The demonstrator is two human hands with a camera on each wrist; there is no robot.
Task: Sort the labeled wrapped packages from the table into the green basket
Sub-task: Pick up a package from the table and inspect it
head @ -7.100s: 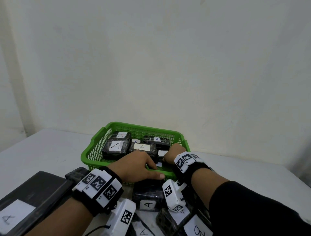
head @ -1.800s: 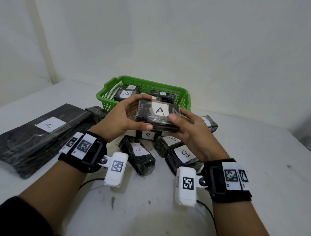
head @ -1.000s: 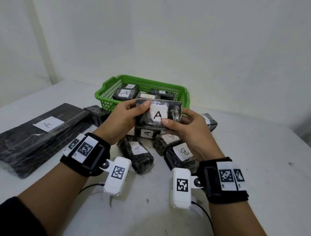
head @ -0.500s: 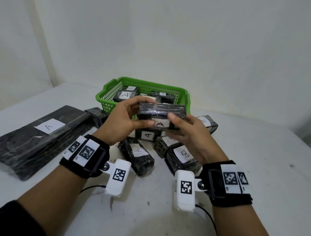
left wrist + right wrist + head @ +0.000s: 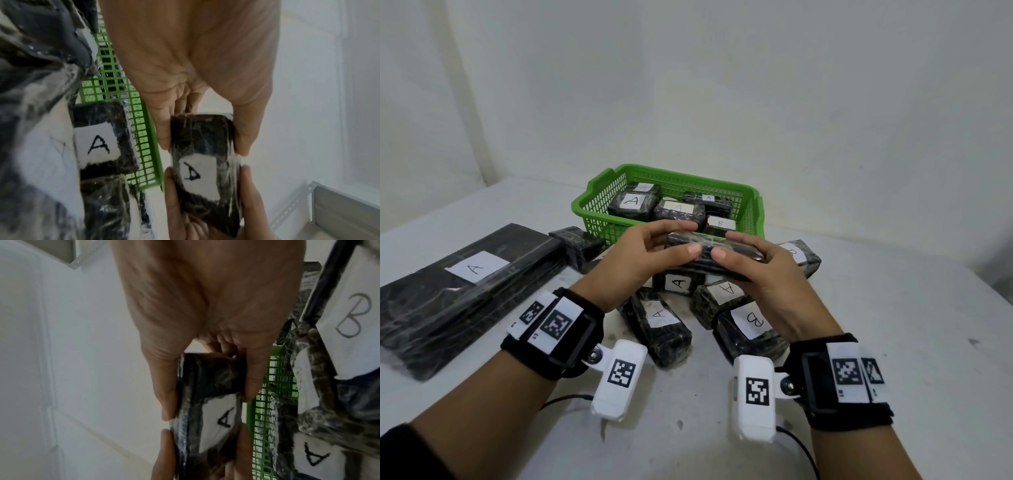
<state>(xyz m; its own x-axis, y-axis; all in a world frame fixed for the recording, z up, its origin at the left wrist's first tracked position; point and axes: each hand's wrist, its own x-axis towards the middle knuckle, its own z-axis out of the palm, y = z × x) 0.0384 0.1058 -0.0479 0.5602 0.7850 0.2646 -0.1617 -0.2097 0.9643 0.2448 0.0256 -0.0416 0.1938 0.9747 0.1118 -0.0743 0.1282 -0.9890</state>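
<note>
Both hands are up over the white desk with one small black plastic-wrapped package held between them, just in front of the green plastic mesh basket. The left hand has its thumb on the near side and its fingers curled over the far edge, and the right hand mirrors that on the other end, so each grip is closed around an end of that same package. From the head view the package's top looks plain black; the wrist views show its white paper label with a handwritten A on the underside, facing down toward the desk. The basket sits at the back of the desk and holds several wrapped packages, three with A labels showing and one labelled B. Under the hands there's a cluster of more black wrapped packages lying on the desk: an A-labelled one right below the held package, another A one angled toward the left wrist, and a B-labelled one near the right wrist. Off to the left lies a long flat black wrapped bundle with its own A label. Both wrists wear black straps with white marker tags.
</note>
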